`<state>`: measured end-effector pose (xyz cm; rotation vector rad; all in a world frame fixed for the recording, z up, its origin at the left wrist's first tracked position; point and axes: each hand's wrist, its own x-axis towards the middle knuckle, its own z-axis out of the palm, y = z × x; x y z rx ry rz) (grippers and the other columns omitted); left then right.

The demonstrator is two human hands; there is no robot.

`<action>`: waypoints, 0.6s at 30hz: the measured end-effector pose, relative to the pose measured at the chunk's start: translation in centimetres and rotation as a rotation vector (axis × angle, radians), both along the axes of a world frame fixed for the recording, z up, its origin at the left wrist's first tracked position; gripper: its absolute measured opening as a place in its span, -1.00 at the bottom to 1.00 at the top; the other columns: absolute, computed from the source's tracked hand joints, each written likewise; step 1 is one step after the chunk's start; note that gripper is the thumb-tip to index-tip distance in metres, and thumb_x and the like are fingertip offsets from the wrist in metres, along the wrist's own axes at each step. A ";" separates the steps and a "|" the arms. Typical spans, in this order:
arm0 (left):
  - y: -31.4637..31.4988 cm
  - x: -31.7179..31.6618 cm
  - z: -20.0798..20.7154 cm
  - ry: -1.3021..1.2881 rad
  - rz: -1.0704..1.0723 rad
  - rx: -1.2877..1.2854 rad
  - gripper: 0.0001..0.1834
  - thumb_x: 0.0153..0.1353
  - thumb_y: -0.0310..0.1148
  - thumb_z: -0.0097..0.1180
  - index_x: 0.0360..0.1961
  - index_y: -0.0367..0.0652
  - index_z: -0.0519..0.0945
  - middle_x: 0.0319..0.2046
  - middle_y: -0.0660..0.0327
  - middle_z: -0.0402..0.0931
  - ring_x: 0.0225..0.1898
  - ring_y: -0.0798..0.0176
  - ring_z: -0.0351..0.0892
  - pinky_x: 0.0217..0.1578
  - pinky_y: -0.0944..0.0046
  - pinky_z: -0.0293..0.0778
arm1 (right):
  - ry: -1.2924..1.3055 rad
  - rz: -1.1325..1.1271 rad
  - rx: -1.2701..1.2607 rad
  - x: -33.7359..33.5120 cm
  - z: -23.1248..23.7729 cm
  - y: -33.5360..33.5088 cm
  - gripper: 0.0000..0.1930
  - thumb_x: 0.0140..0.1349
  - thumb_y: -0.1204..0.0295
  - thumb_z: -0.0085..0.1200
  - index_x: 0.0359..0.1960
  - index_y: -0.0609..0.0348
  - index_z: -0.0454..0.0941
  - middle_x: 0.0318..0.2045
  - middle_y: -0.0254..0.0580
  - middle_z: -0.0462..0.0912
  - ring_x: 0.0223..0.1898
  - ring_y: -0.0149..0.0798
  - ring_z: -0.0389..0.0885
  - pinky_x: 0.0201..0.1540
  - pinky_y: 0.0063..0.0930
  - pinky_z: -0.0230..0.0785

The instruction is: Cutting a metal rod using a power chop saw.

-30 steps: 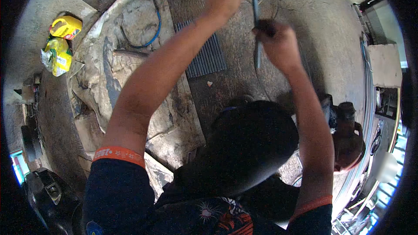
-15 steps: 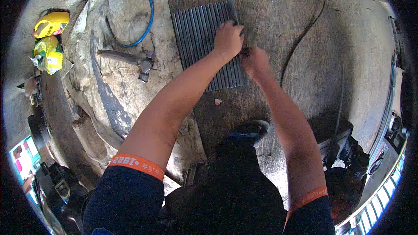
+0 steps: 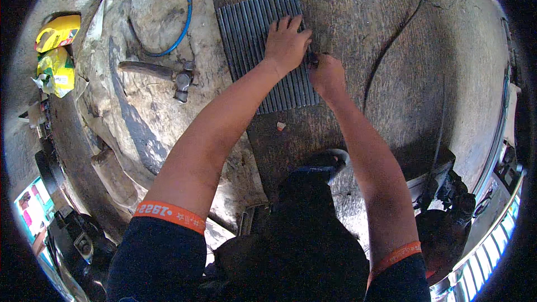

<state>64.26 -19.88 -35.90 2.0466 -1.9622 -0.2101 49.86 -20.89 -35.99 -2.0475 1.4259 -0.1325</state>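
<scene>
A flat, ribbed block of dark grey metal rods [image 3: 246, 31] lies side by side on the worn wooden board. On its upper right part my left hand [image 3: 287, 43] rests palm down, fingers spread over the rods and thumb toward the right edge. My right hand [image 3: 329, 78] is closed beside that edge, just below and right of the left thumb. A small dark piece shows at its fingertips, too hidden to name. The rods under the left palm are covered.
A hammer [image 3: 183, 81] with a wooden handle lies to the left. Behind it curves a blue hose [image 3: 187, 17]. A dark cable [image 3: 386, 50] crosses the board at right. Yellow packages [image 3: 57, 70] sit far left. A small pale chip [image 3: 281, 126] lies below the rods.
My left hand's fingers have stretched out flat over the rods; before, they were more curled near the right edge. My right hand stays closed beside the rods. The whole view has shifted slightly.
</scene>
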 end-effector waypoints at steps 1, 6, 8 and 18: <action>0.1 0.1 -0.1 -0.013 -0.017 -0.025 -0.72 0.17 -0.25 0.03 -0.10 0.03 0.60 0.14 0.07 0.28 0.20 -0.07 0.17 0.18 -0.12 0.07 | 0.003 0.000 0.002 -0.1 -0.1 -0.1 -0.78 0.04 0.43 0.02 -0.30 0.25 0.59 -0.39 0.19 0.58 -0.27 0.17 0.56 -0.22 0.00 0.39; 0.3 0.6 -0.5 -0.089 -0.054 -0.073 -0.69 0.19 -0.19 0.02 -0.05 0.06 0.58 0.13 0.05 0.29 0.19 -0.11 0.20 0.16 -0.18 0.07 | 0.044 0.053 -0.020 0.2 0.7 -0.2 -0.81 0.01 0.48 0.00 -0.35 0.30 0.57 -0.40 0.21 0.58 -0.30 0.20 0.55 -0.23 -0.03 0.39; 0.4 0.5 -0.4 -0.073 -0.052 -0.083 -0.70 0.17 -0.22 0.03 -0.07 0.04 0.58 0.16 0.05 0.28 0.23 -0.05 0.15 0.22 -0.12 0.01 | 0.068 0.080 -0.021 0.2 1.3 -0.3 -0.82 0.01 0.49 0.01 -0.37 0.30 0.57 -0.41 0.21 0.57 -0.31 0.20 0.55 -0.24 -0.02 0.39; 0.5 1.2 -1.3 -0.129 -0.076 -0.103 -0.51 0.16 -0.12 0.05 0.14 0.08 0.39 0.16 0.12 0.31 0.23 -0.05 0.19 0.22 -0.12 0.03 | 0.057 0.180 -0.083 -0.6 0.5 -0.4 -0.83 0.04 0.42 0.06 -0.38 0.25 0.59 -0.42 0.15 0.58 -0.31 0.20 0.54 -0.26 -0.01 0.38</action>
